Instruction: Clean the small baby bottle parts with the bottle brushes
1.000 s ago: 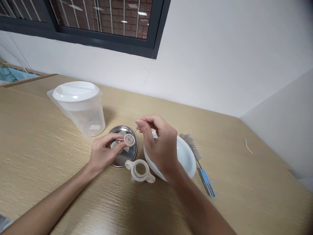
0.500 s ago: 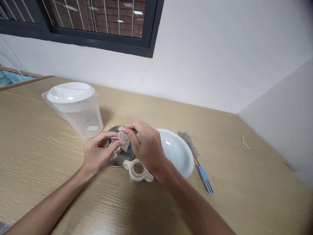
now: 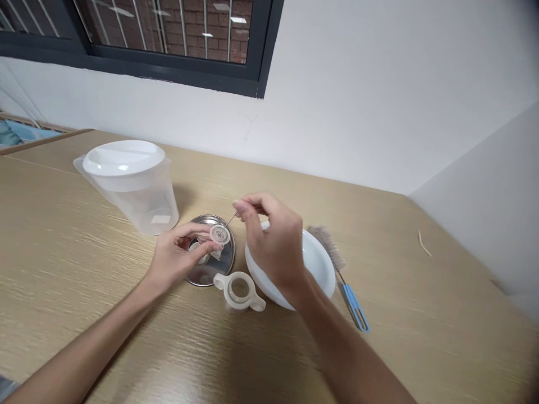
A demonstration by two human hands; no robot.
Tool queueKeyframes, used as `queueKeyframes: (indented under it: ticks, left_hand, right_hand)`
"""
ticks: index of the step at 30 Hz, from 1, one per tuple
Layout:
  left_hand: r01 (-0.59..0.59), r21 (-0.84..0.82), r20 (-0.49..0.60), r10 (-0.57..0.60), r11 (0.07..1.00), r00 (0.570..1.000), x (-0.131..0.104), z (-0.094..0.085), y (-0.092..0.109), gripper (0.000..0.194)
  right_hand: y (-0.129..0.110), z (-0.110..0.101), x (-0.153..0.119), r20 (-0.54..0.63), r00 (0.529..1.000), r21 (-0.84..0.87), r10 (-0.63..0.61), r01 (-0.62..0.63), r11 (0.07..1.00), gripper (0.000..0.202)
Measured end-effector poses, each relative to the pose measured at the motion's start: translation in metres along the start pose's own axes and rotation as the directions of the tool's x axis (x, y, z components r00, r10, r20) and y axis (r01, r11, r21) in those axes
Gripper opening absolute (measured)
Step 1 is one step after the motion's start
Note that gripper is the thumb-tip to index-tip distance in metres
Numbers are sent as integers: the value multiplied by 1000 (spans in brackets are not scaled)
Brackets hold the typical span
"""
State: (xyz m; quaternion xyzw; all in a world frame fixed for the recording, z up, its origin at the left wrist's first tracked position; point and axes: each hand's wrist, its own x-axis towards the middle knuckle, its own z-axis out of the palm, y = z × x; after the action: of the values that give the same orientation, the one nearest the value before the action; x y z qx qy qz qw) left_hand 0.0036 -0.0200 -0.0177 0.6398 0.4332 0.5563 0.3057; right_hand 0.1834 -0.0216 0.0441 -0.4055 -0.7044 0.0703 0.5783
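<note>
Between the thumb and fingers of my left hand [image 3: 179, 255] is a small round clear disc [image 3: 220, 234], held over a shiny metal dish [image 3: 213, 275]. My right hand [image 3: 273, 235] pinches the upper end of a thin metal wire [image 3: 231, 220], whose lower end meets the disc's middle. Beneath my left fingers, a small whitish round piece [image 3: 201, 252] shows in part in the dish. A translucent ring with two side handles [image 3: 231, 287] stands just in front of the dish. My right hand partly covers a white bowl [image 3: 318, 261].
A translucent pitcher with a white lid [image 3: 130, 185] stands at the back left. Right of the bowl lies a brush with a blue handle [image 3: 354, 306]. A pale thin strip [image 3: 424, 244] lies farther right on the wooden table [image 3: 412, 314]. Behind are a wall and window.
My right hand has moved up and right, away from the disc, and the wire now shows between them. My left hand has shifted slightly right with the disc.
</note>
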Motion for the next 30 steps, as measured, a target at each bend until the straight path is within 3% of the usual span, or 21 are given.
queueKeyframes:
  ticks: [9,15,18,21,24,30]
  left_hand:
    - [-61,-13,41,61,998,997,-3,1,0,16]
    - [-112,76,82,105,991,991,-5,-1,-3,12]
    - [-142,160,143,119,977,982,-4,-3,-9,11]
    - [-139,165,128,118,977,985,-4,-3,-11,9]
    - [-144,152,76,134,978,988,-4,-2,-9,9]
    - [-161,124,56,155,979,986,-5,-1,-6,12]
  right_hand:
    - [-4,-28,17,-151,987,47,59,-52,998,13]
    - [-9,-43,24,-203,979,39,13,-6,999,12]
    - [-11,-60,31,-314,949,37,-30,43,998,12]
    - [-14,-75,36,-431,900,-19,-59,56,998,13]
    - [-15,-78,36,-395,918,-24,-41,34,999,13]
    - [-14,-59,30,-305,952,18,-19,25,1000,13]
